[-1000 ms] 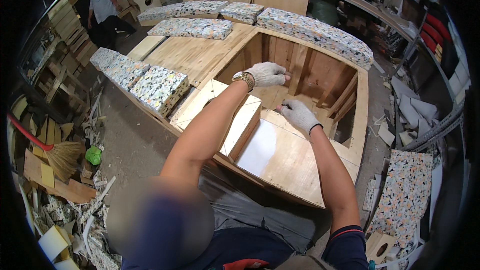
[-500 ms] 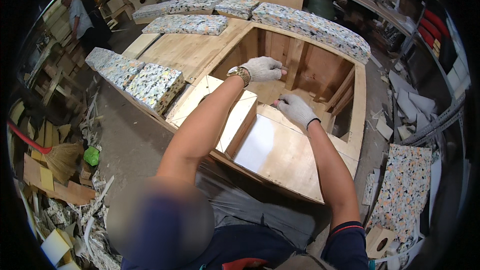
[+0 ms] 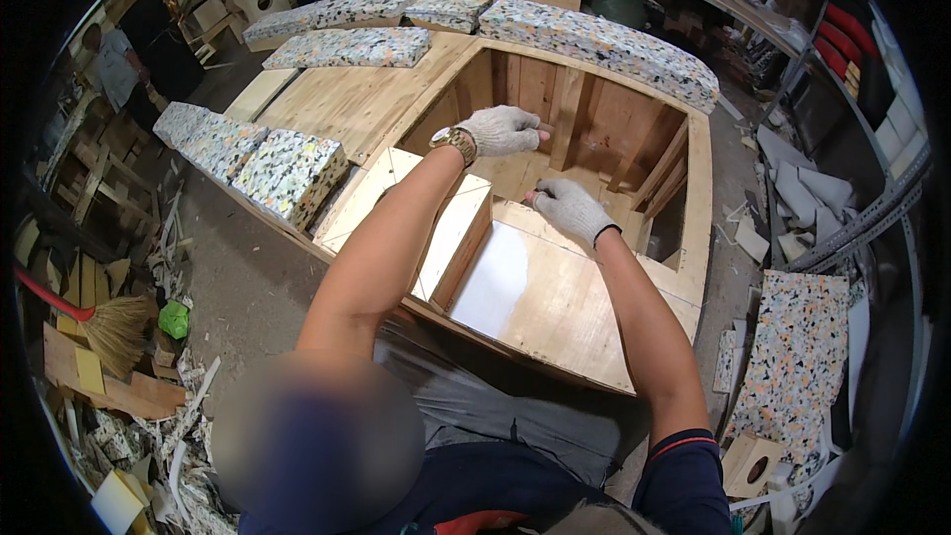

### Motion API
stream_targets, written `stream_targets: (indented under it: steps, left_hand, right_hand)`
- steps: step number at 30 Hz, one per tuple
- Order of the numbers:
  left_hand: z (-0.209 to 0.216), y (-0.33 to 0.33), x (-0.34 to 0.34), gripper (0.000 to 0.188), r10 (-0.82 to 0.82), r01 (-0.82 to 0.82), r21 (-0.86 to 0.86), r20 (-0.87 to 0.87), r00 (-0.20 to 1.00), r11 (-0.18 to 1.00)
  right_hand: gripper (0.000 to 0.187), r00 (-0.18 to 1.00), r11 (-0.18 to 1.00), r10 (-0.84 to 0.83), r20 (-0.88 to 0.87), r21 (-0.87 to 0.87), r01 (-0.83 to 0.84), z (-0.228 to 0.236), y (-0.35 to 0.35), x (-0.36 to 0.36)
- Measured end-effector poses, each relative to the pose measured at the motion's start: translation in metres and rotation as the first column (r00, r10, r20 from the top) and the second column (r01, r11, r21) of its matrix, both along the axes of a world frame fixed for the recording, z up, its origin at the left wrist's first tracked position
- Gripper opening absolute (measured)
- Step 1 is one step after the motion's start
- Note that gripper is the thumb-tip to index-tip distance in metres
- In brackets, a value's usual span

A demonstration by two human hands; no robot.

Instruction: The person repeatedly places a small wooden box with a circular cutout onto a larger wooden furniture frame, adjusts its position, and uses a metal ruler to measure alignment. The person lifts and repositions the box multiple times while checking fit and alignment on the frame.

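My left hand (image 3: pixel 502 130), in a pale knitted glove, hangs over the open compartment of a wooden frame (image 3: pixel 699 178). Its fingers are bent and close together, bare tips pointing right; anything held there is too small to see. The right hand (image 3: pixel 572 208), gloved too, is over the compartment's near edge with fingers curled in; what they may pinch is hidden. Below my left forearm stands a raised wooden box (image 3: pixel 464 248), partly covered by the arm. Beside it, a white patch (image 3: pixel 492 282) marks the plywood top (image 3: pixel 560 302).
Speckled foam blocks line the frame's far edge (image 3: pixel 594 45) and left side (image 3: pixel 287 178). A foam slab (image 3: pixel 792 357) lies at right, near metal shelving (image 3: pixel 872 213). Scraps and a broom (image 3: pixel 119 332) are on the left floor. Another person (image 3: pixel 119 69) stands at far left.
The whole view has shifted slightly, so the frame appears a little farther left. Both hands keep nearly the same pose over the compartment. The person at far left appears lower and turned differently.
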State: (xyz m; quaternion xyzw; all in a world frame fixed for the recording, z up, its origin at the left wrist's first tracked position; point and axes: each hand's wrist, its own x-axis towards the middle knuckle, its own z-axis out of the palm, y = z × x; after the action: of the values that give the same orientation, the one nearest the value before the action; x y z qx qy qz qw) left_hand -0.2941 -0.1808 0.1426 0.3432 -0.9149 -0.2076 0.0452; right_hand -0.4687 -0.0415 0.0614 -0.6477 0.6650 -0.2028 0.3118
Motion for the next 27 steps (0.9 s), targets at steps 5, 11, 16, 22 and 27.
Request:
stream_targets:
  steps: [5, 11, 16, 22, 27]
  left_hand:
    - [-0.003, 0.000, 0.000, 0.073, 0.001, -0.001, -0.003, -0.022, 1.000, 1.000]
    - [-0.004, -0.001, 0.002, 0.072, -0.012, 0.011, -0.004, -0.017, 1.000, 1.000]
    - [-0.008, -0.009, 0.000, 0.067, -0.049, 0.046, -0.049, -0.068, 0.996, 0.998]
    - [-0.011, -0.007, 0.000, 0.068, -0.014, 0.011, -0.071, -0.039, 0.999, 0.997]
    - [-0.009, -0.006, -0.002, 0.061, 0.004, -0.004, -0.055, -0.003, 1.000, 0.998]
  right_hand:
    - [0.051, 1.000, 1.000, 0.004, 0.007, -0.014, -0.004, -0.001, 0.002, 0.000]
    - [0.050, 1.000, 0.999, -0.003, 0.025, -0.054, 0.004, -0.007, 0.001, 0.000]
    - [0.049, 0.999, 0.987, 0.027, 0.037, -0.159, -0.021, -0.014, -0.003, -0.002]
    - [0.048, 0.999, 0.999, -0.025, -0.048, -0.041, 0.023, 0.005, 0.004, 0.008]
    - [0.047, 1.000, 1.000, 0.001, -0.015, -0.012, -0.001, 0.005, 0.002, 0.003]
